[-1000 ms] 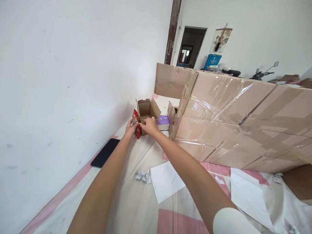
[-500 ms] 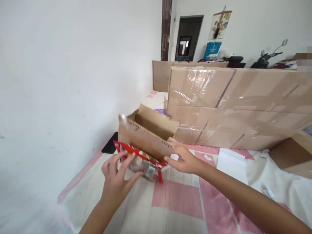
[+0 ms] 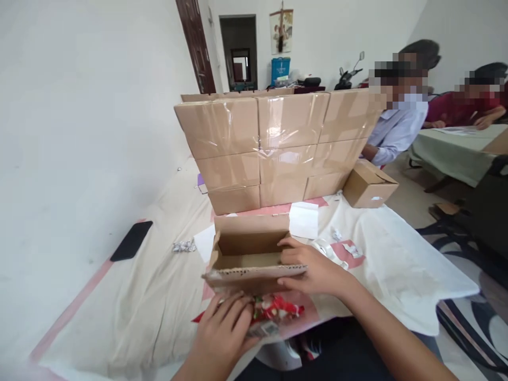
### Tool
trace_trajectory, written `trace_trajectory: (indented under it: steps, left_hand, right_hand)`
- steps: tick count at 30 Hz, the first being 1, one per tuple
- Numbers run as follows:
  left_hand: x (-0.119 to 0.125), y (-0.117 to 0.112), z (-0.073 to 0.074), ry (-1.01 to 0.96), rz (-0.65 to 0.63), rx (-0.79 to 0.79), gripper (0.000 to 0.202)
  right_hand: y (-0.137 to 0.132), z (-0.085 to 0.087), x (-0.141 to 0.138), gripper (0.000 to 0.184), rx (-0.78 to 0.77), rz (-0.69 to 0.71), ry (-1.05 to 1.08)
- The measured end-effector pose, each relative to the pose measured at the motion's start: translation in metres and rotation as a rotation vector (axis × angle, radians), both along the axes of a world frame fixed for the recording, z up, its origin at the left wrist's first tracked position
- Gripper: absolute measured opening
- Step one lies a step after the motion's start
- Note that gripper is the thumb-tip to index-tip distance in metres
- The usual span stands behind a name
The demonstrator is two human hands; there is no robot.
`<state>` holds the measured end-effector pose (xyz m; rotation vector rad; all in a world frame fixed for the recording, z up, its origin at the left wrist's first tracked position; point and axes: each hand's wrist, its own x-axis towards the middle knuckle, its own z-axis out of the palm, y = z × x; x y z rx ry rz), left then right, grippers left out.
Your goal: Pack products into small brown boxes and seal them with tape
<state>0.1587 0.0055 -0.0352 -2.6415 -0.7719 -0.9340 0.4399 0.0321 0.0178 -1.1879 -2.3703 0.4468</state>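
An open-topped cardboard box (image 3: 242, 281), its inside bare, stands in front of me with its near upper edge ragged. My right hand (image 3: 307, 267) grips its near right corner, fingers over the rim and thumb outside. Against the box's near side is a shiny red plastic packet (image 3: 278, 308) with a clear part. My left hand (image 3: 226, 325) is closed over the left part of this packet, its fingers close together and covering it. What is inside the packet cannot be made out.
A wall of taped cardboard boxes (image 3: 286, 124) stands behind. A black phone (image 3: 132, 241) lies at left, a white sheet (image 3: 304, 219) and crumpled scraps (image 3: 184, 246) on the cloth. A smaller box (image 3: 371, 185) is at right. Beyond are two people (image 3: 400, 127).
My view has swung right, bringing people into sight. The box now faces me squarely and sits lower and nearer. My left hand has closed over the packet; my right hand stays on the box.
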Motion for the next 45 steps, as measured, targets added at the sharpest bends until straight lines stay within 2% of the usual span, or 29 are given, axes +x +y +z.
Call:
trace_trajectory:
  steps: [2,4,8,10,12,14,16,19,24,27,29,32,36,39,43,45]
  left_hand:
    - [-0.002,-0.004,0.019,0.087,0.038,0.006,0.038]
    - [-0.008,-0.009,0.045,0.141,0.077,0.020,0.044]
    - [-0.028,-0.017,0.106,0.090,0.267,-0.031,0.053]
    - [-0.038,-0.017,0.138,0.003,0.400,-0.062,0.058]
    - [-0.042,-0.013,0.165,-0.092,0.565,-0.046,0.062]
    - [-0.038,-0.004,0.187,-0.100,0.690,-0.049,0.065]
    - [-0.026,0.007,0.199,-0.004,0.705,-0.111,0.063]
    - [0.002,0.025,0.203,0.204,0.608,-0.204,0.059]
    - [0.056,0.044,0.188,0.489,0.434,-0.179,0.052]
    - [0.081,0.055,0.173,0.620,0.428,-0.247,0.049]
    - [0.087,0.064,0.163,0.677,0.427,-0.372,0.048]
    - [0.079,0.077,0.153,0.633,0.399,-0.561,0.046]
    - [0.049,0.078,0.156,0.491,0.527,-0.548,0.048]
    - [0.031,0.068,0.160,0.428,0.613,-0.529,0.049]
    - [0.018,0.055,0.156,0.438,0.641,-0.561,0.050]
    - [0.012,0.052,0.152,0.421,0.646,-0.580,0.051]
  right_hand:
    - [-0.008,0.004,0.001,0.024,-0.031,-0.115,-0.072]
    - [-0.012,0.008,-0.002,0.029,-0.049,-0.158,-0.150]
    - [-0.014,0.011,-0.007,0.026,0.013,0.004,-0.263]
    - [-0.017,0.009,-0.007,0.017,0.094,0.078,-0.269]
    - [-0.022,0.006,-0.005,0.021,0.160,0.113,-0.259]
    - [-0.026,0.003,0.001,0.037,0.203,0.131,-0.230]
    - [-0.030,-0.003,0.008,0.043,0.253,0.147,-0.166]
    - [-0.030,-0.015,0.021,0.037,0.363,0.071,0.025]
    - [-0.024,-0.040,0.030,0.040,0.477,-0.083,0.384]
    - [-0.022,-0.054,0.026,0.032,0.497,-0.124,0.396]
    - [-0.021,-0.061,0.022,0.029,0.496,-0.143,0.341]
    - [-0.022,-0.067,0.018,0.029,0.509,-0.160,0.285]
    - [-0.027,-0.064,0.018,0.034,0.475,-0.126,0.256]
    - [-0.031,-0.057,0.017,0.043,0.454,-0.095,0.307]
    - [-0.037,-0.041,0.014,0.067,0.358,-0.093,0.335]
    - [-0.040,-0.029,0.011,0.057,0.296,-0.031,0.312]
